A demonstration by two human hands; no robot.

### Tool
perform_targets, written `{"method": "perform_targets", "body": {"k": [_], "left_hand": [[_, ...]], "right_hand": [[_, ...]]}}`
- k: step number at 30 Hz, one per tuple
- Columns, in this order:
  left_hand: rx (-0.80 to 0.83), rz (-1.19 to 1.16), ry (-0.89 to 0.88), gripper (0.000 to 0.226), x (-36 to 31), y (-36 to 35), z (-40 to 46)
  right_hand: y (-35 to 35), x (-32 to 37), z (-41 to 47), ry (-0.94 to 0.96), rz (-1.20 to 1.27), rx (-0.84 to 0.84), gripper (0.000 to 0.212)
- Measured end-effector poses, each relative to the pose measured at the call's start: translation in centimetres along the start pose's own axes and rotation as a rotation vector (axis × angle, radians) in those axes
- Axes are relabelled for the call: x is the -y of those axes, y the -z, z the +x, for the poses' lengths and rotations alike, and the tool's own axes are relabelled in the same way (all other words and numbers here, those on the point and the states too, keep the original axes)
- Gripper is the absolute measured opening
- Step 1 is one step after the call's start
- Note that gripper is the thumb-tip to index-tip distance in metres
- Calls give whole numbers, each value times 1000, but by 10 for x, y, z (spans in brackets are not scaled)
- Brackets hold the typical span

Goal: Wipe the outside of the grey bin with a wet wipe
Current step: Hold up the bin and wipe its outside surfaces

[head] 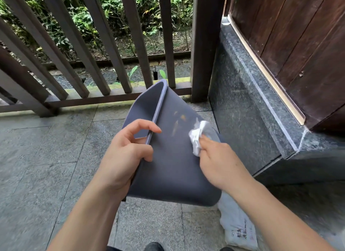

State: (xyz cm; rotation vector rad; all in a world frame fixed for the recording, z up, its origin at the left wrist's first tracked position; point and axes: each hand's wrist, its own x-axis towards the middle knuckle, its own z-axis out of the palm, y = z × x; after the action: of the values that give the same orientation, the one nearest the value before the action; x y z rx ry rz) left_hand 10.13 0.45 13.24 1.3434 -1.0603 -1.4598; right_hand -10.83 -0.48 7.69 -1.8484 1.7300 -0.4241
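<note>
The grey bin (171,163) is tipped on its side in the middle of the view, its open mouth facing left and away. My left hand (123,155) grips its rim from the left, thumb and fingers curled over the edge. My right hand (218,161) presses a crumpled white wet wipe (197,136) against the bin's outer wall. Orange-brown smears (179,120) mark the wall just left of the wipe.
A white packet with printed text (237,226) lies on the stone floor under my right forearm. A dark stone ledge (261,105) and a wooden door (298,45) stand to the right. A brown railing (112,64) runs across the back. My shoe tips show at the bottom edge.
</note>
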Motion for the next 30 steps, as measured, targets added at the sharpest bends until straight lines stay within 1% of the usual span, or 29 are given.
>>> {"method": "perform_targets", "body": {"k": [2, 5, 8, 12, 16, 18, 19, 21, 24, 25, 26, 27, 30], "left_hand": [[2, 1, -7, 59, 0, -2, 0], [24, -22, -6, 72, -2, -8, 0], [22, -27, 1, 80, -5, -14, 0], [-1, -27, -1, 83, -3, -17, 0], [-43, -19, -19, 86, -2, -16, 1], [-31, -23, -12, 84, -3, -17, 0], [-26, -14, -9, 82, -4, -17, -1], [-36, 39, -8, 79, -5, -18, -2], [-54, 120, -6, 79, -5, -19, 0], [-58, 135, -10, 79, -5, -20, 0], [-63, 145, -13, 79, -5, -20, 1], [-67, 151, -12, 78, -3, -20, 1], [-78, 202, -9, 67, 1, -19, 2]], "right_hand": [[4, -14, 13, -82, -4, 16, 30], [9, -18, 26, -63, 39, -51, 27], [7, -13, 29, 43, 80, -103, 38], [3, 1, 24, 249, 117, -114, 51], [1, 13, 9, 438, 195, -94, 58], [5, 13, 6, 469, 201, -80, 55], [9, 11, 6, 450, 176, -92, 51], [18, 6, 10, 324, 139, -185, 37], [31, -10, 22, 74, 245, -466, 22], [34, -15, 26, 6, 285, -524, 20], [36, -20, 30, -47, 306, -538, 19], [37, -24, 34, -82, 304, -517, 19], [31, -27, 37, -82, 264, -417, 19]]}}
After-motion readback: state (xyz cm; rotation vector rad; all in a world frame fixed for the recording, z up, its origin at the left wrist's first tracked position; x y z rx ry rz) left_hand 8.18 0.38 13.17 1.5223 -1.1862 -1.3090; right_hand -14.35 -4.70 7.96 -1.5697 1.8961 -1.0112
